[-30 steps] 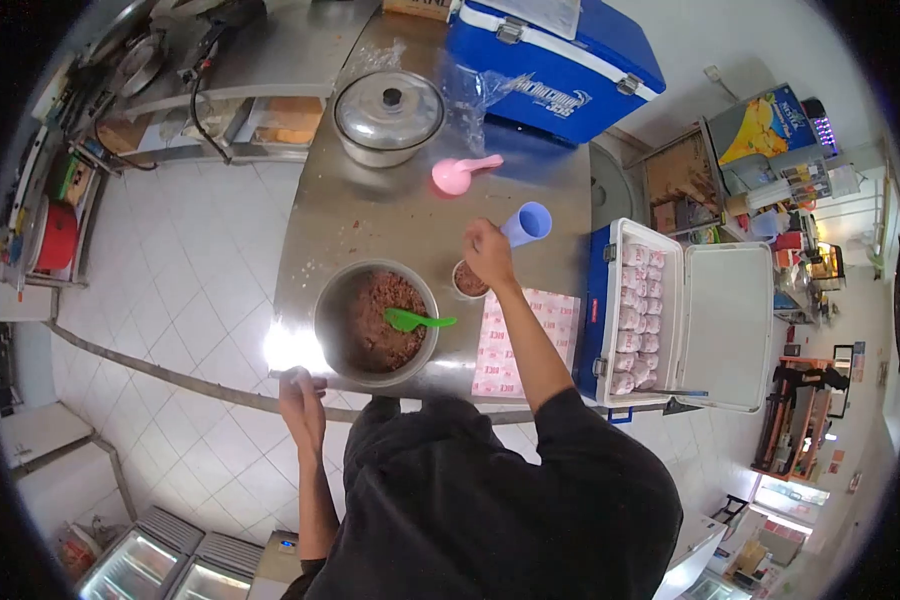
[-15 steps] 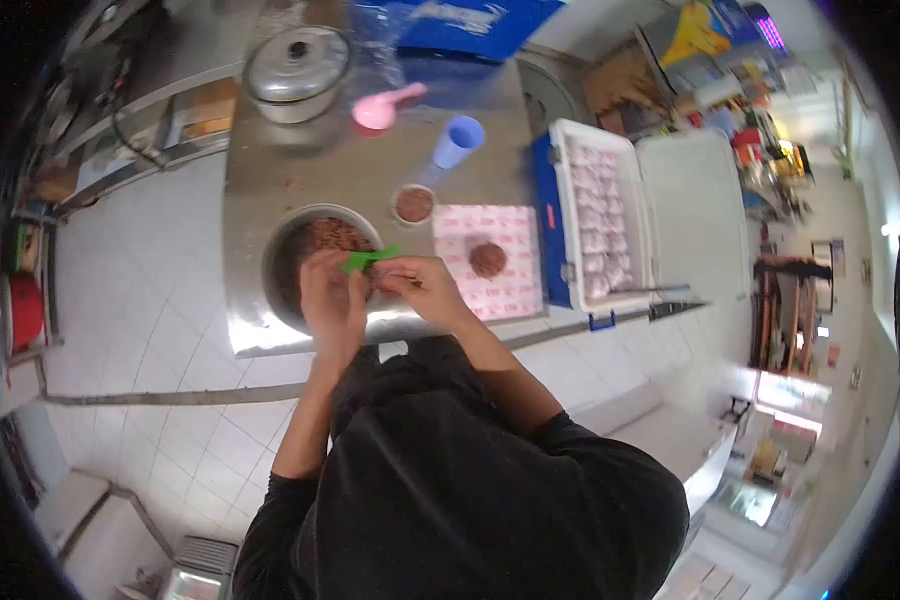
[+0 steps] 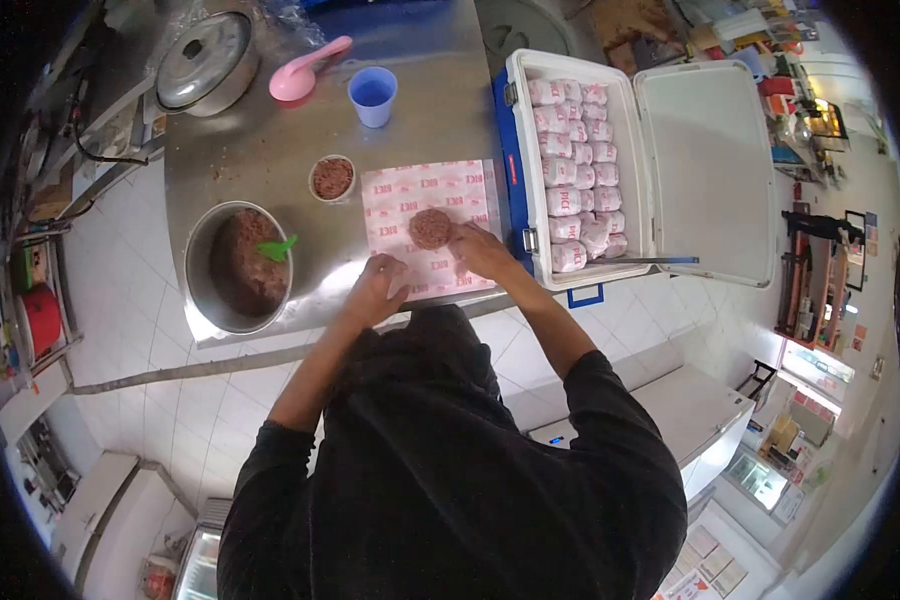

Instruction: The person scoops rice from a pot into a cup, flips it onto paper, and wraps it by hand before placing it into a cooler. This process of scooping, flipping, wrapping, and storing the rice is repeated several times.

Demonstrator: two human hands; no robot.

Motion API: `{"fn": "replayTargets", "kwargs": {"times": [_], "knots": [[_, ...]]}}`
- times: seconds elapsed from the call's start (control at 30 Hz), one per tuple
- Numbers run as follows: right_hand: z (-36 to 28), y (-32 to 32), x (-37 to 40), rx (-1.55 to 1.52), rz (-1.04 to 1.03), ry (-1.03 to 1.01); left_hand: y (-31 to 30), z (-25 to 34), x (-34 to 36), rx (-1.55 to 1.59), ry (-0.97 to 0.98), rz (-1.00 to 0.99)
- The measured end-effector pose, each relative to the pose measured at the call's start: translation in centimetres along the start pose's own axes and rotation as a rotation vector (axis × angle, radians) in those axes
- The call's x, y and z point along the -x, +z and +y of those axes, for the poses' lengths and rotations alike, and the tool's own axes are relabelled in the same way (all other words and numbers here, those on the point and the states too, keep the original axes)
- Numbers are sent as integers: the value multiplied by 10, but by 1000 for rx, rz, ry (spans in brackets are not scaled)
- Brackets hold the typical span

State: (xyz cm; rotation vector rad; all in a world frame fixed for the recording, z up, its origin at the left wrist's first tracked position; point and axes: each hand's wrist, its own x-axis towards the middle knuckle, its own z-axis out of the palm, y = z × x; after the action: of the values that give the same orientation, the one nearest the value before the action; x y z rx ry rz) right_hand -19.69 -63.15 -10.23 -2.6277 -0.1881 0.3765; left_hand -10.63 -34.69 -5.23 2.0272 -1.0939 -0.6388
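A round mound of reddish-brown rice (image 3: 431, 229) lies on a white-and-pink printed paper sheet (image 3: 395, 200). At the sheet's near left corner is my left hand (image 3: 375, 290), its thumb and fingers apart. My right hand (image 3: 482, 250) is over the sheet's right part, fingers parted, fingertips close beside the mound. To the left stands a deep metal pot (image 3: 198, 265) with more of the rice inside. A green spatula-like tool (image 3: 276, 248) rests in the pot, its lower part hidden. Behind the sheet's left edge sits a small cup filled with rice (image 3: 332, 178).
An open blue-and-white cooler (image 3: 515, 150) at the right holds several rows of paper-wrapped bundles (image 3: 564, 202). Farther back on the metal table (image 3: 270, 150) are a blue cup (image 3: 372, 96), a pink ladle-like scoop (image 3: 295, 80) and a lidded metal pot (image 3: 205, 62).
Both hands have left the pot and moved right to the paper sheet. The green tool, earlier at my hands, now lies in the pot. The view has shifted.
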Motion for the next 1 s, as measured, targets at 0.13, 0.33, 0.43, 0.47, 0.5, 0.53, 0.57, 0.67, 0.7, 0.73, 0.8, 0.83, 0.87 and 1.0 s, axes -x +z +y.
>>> {"fn": "replayTargets", "kwargs": {"times": [0.13,0.33,0.43,0.47,0.5,0.53,0.57,0.67,0.7,0.73,0.8,0.83,0.87,1.0], "knots": [[-4,-22,9,-210,-74,56,12,13,-12,-59,-126,-8],[8,-4,14,-161,102,-108,25,17,-16,-120,-149,34],[2,-15,24,-233,115,-180,24,21,-18,-142,-151,4],[-2,-22,25,-253,128,-222,23,21,-18,-161,-136,-8],[-1,-19,25,-219,111,-216,23,19,-18,-164,-145,-18],[1,-17,24,-183,93,-210,24,18,-18,-164,-152,-26],[4,-16,22,-143,74,-206,25,16,-19,-164,-160,-31],[6,-12,20,-240,85,-106,25,17,-19,-161,-170,-19],[8,-6,18,-221,72,-93,23,19,-19,-164,-157,-10],[10,0,18,-203,57,-78,21,21,-20,-166,-144,-3],[9,3,23,-229,26,-14,25,18,-19,-183,-131,-17],[7,-1,27,-270,13,32,28,11,-21,-201,-129,-35],[5,-5,30,-310,0,77,31,5,-20,-220,-128,-51],[-33,-41,48,-234,43,-9,18,24,-26,-60,-270,-47]]}}
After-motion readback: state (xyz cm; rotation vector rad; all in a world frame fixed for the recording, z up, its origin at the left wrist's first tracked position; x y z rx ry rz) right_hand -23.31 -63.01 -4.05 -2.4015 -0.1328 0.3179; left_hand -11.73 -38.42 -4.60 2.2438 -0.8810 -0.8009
